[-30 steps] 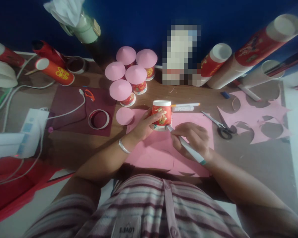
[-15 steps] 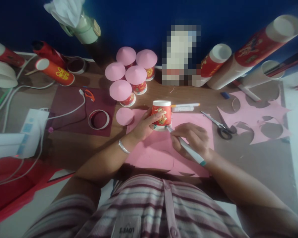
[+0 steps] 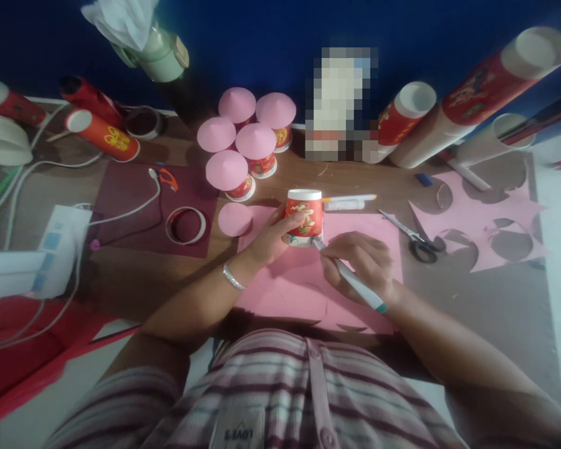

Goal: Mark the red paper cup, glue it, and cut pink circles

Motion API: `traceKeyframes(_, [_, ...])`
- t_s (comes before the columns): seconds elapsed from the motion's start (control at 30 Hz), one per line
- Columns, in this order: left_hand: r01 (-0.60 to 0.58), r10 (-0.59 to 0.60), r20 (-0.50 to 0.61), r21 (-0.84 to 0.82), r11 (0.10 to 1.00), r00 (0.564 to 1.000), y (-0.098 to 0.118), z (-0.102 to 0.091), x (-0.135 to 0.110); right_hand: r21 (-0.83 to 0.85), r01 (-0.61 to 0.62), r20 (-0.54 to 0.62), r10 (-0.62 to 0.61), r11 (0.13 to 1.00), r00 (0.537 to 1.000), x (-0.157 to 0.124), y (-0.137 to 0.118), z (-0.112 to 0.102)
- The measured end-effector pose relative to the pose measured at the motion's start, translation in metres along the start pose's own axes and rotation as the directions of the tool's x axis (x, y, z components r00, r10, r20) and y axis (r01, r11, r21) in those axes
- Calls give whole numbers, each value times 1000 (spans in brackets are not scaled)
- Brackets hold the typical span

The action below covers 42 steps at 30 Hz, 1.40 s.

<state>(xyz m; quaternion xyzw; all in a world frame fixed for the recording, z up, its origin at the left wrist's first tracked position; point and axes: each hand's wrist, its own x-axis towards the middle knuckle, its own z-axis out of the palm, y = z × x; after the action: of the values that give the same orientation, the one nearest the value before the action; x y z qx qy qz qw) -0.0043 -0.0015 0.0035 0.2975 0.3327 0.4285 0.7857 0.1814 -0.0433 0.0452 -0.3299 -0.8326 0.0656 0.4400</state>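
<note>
My left hand (image 3: 272,237) is wrapped round a red and white paper cup (image 3: 305,215) that stands upside down on a pink paper sheet (image 3: 290,287). My right hand (image 3: 362,262) pinches a white pen (image 3: 355,280) with its tip against the cup's lower edge, on the right side. A loose pink paper disc (image 3: 234,218) lies just left of the cup. Behind it stand several upside-down cups topped with pink paper cones (image 3: 247,134).
Scissors (image 3: 414,240) and cut-out pink paper (image 3: 486,218) lie to the right. Pens (image 3: 348,201) lie behind the cup. A tape roll (image 3: 186,224), an orange cutter (image 3: 169,179), cables and a power strip (image 3: 32,255) are on the left. Cup stacks (image 3: 477,93) lean at the back right.
The pen tip has crept slightly left along the cup's lower edge. The left hand and cup stay put.
</note>
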Motion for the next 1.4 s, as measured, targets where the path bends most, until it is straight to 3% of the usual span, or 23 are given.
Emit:
traceKeyframes(0.9, [-14,10,79,43,999,997,2,3,-3,4,7,-3,-7,1000,1000,2,3,-2])
traceKeyframes(1.4, [-8,7,37,1,1000,999,2,3,-1,-35,-21,4,21,999,1000,1,3,-4])
